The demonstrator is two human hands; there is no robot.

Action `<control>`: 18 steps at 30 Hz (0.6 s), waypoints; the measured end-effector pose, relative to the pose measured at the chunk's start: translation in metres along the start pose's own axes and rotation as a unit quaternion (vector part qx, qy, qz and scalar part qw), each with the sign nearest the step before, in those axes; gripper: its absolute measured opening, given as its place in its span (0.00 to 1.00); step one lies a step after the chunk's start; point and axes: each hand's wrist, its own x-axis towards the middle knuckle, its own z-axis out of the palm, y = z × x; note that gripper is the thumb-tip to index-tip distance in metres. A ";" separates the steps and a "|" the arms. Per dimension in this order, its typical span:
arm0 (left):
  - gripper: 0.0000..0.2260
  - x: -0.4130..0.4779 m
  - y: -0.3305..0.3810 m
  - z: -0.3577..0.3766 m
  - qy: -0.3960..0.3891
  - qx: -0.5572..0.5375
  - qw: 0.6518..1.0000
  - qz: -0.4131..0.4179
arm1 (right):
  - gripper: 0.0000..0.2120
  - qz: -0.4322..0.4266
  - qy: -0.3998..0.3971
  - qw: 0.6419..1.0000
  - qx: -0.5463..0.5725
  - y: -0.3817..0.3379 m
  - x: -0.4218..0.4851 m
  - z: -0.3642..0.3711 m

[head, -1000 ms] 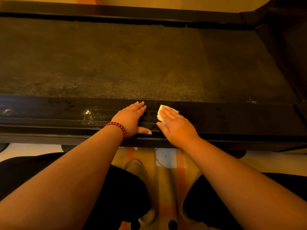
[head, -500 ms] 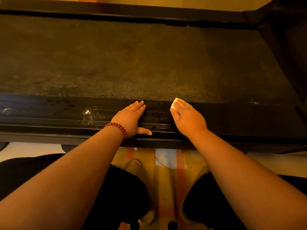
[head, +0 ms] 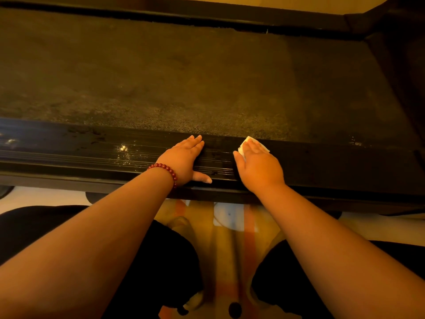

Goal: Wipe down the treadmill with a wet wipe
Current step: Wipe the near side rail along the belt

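Observation:
The treadmill fills the upper view, with its dark textured belt [head: 184, 77] and a glossy ribbed side rail [head: 80, 153] along the near edge. My right hand [head: 258, 165] lies flat on the rail and presses a small white wet wipe [head: 264, 147] under straight fingers, close to the belt's edge. Only the wipe's far corners show past my fingers. My left hand [head: 184, 161], with a red bead bracelet at the wrist, rests flat on the rail just left of it, thumb spread along the rail's front lip.
Wet streaks and glints mark the rail [head: 122, 149] left of my hands. A dark upright part of the treadmill frame [head: 402, 54] rises at the right. Below the rail lies a yellow and orange patterned mat [head: 230, 238] between my dark-clothed knees.
My right hand slid the wipe along the rail to the right and slightly toward the belt. My left hand stayed in place.

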 end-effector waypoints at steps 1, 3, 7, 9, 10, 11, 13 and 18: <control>0.49 0.000 0.000 0.000 -0.002 0.002 1.000 -0.002 | 0.27 -0.006 -0.002 1.000 0.008 -0.006 0.006 -0.001; 0.49 0.001 0.000 -0.001 -0.005 -0.001 1.000 -0.004 | 0.26 -0.049 -0.016 0.998 0.031 -0.019 0.019 -0.001; 0.49 0.001 -0.005 0.004 0.007 -0.006 1.000 0.007 | 0.25 -0.103 -0.034 0.994 0.036 -0.025 0.028 0.003; 0.49 0.003 -0.008 0.004 0.010 0.010 1.000 0.017 | 0.25 -0.055 -0.014 0.998 0.040 -0.013 0.022 0.008; 0.49 0.003 -0.010 0.003 0.013 0.025 0.999 0.023 | 0.25 -0.022 -0.001 0.999 0.042 -0.008 0.019 0.010; 0.50 0.005 -0.012 0.003 0.020 0.041 0.998 0.031 | 0.25 0.008 0.011 0.999 0.041 -0.005 0.017 0.011; 0.50 0.006 -0.016 0.003 0.035 0.065 0.996 0.043 | 0.25 0.029 0.022 0.999 0.037 -0.011 0.018 0.010; 0.52 0.009 -0.022 0.004 0.049 0.082 0.993 0.064 | 0.24 -0.104 -0.028 0.993 0.055 -0.036 0.025 0.005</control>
